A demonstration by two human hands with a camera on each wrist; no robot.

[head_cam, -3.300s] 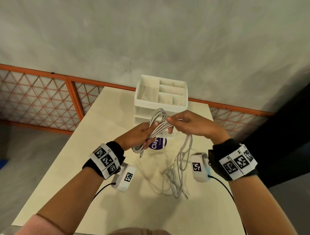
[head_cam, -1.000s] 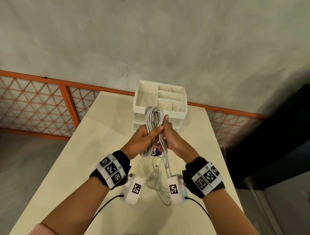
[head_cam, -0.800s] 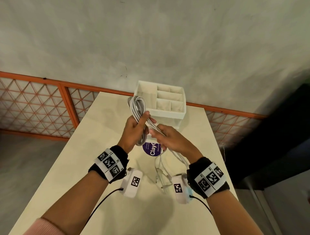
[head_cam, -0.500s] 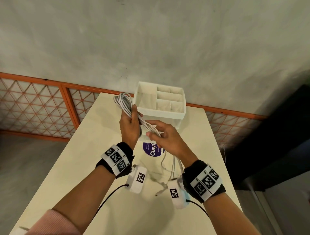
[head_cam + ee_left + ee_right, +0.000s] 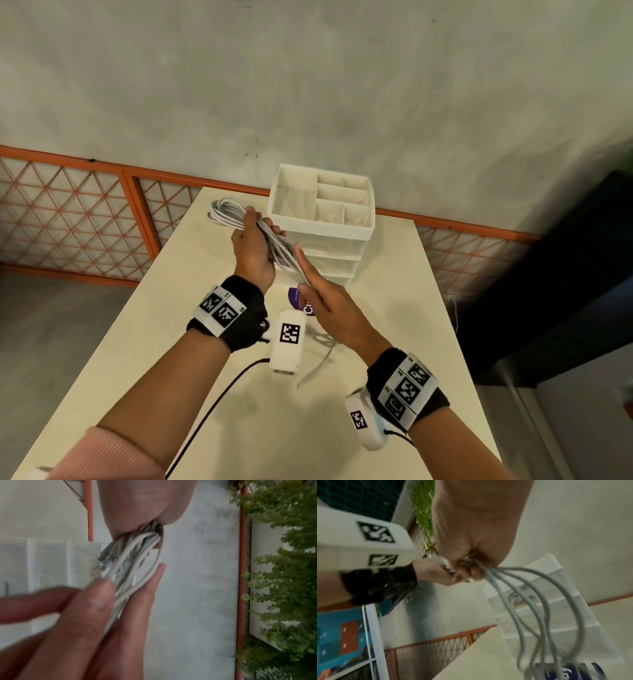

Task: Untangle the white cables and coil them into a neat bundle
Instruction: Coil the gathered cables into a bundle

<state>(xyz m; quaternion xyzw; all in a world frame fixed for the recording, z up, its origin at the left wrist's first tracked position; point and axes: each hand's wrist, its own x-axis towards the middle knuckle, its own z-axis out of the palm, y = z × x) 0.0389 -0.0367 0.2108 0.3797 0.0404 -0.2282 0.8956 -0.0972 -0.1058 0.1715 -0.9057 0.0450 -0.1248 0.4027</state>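
The white cables form a loose coil that my left hand grips around its middle, above the far left of the table. Its loops stick out past my fingers. My right hand is just below and to the right, fingers stretched along the strands leaving the coil. In the left wrist view the strands run between my right thumb and fingers, pinched. In the right wrist view several strands hang in loops from under my right palm. Loose ends trail on the table.
A white drawer organizer with open top compartments stands at the table's far edge, right behind my hands. A round purple sticker lies on the cream table below it. An orange lattice railing runs behind.
My left hand has carried the coil up and to the left, beside the organizer. My right hand has dropped below it, its fingers straightening along the strands, and less cable lies on the table.
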